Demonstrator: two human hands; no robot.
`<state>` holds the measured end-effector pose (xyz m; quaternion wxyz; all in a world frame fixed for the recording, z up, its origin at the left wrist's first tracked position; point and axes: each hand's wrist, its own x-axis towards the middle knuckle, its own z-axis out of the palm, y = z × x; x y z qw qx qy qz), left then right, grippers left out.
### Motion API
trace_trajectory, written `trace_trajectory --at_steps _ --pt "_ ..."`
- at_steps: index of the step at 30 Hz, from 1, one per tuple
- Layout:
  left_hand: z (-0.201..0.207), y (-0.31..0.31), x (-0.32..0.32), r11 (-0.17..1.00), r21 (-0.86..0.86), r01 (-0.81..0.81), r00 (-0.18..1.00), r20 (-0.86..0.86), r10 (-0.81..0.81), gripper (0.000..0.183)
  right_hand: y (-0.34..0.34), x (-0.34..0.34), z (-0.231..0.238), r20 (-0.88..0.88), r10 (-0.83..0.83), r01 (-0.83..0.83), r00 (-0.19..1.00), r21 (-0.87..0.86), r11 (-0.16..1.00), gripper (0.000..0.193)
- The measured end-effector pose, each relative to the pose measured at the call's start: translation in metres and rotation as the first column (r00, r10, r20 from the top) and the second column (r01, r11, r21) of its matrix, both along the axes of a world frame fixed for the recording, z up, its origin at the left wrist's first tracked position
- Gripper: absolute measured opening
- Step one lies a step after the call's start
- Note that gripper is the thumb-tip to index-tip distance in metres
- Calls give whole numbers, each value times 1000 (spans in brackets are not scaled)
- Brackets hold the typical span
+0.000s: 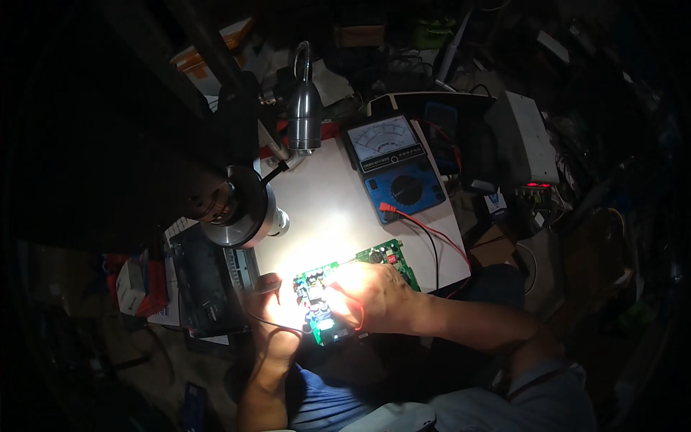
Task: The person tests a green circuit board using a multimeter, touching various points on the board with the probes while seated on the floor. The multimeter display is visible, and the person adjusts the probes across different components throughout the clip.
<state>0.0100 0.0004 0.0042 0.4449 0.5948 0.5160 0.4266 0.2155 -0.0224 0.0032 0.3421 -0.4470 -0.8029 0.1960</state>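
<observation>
A green circuit board (pixel 324 333) packed with components lies tilted near my lap under a bright lamp glow. My left hand (pixel 277 308) is closed at its left edge, with a dark test probe (pixel 268 286) in the fingers and a black lead curving below. Over the board's middle, my right hand (pixel 381 294) is closed, its fingertips washed out by glare. A red lead (pixel 360 317) loops out beneath it, apparently from a red test probe hidden in the grip. Farther back on the white sheet (pixel 309 180) rests a blue analog multimeter (pixel 405 189), with red and black plugs at its front.
A metal gooseneck lamp (pixel 304 115) and a dark round-headed instrument (pixel 241 209) hang over the sheet's left side. A black case (pixel 205 288) lies at left. On the right stand a pale metal box (pixel 529 140) with red lit digits and a brown carton (pixel 498 246).
</observation>
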Motion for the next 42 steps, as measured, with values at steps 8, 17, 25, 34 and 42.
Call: trace_trajectory --at_steps 8,17,25,34,42 --pt "-6 4 -8 990 103 101 990 -106 -90 11 0 1 -9 -80 1 4 997 63 998 25" --pt "-30 10 -22 994 95 53 971 -235 -29 11 10 70 58 -257 -12 72 966 225 972 28" --pt "-31 0 -21 977 215 -14 970 -232 65 21 36 143 27 -314 -444 480 839 44 876 24" --pt "-12 -1 -8 989 -60 -139 990 -39 136 12 44 128 18 -131 -389 407 912 171 897 34" --pt "-16 0 -14 995 57 -77 979 -187 86 13 49 124 12 -123 -380 396 917 146 907 29"
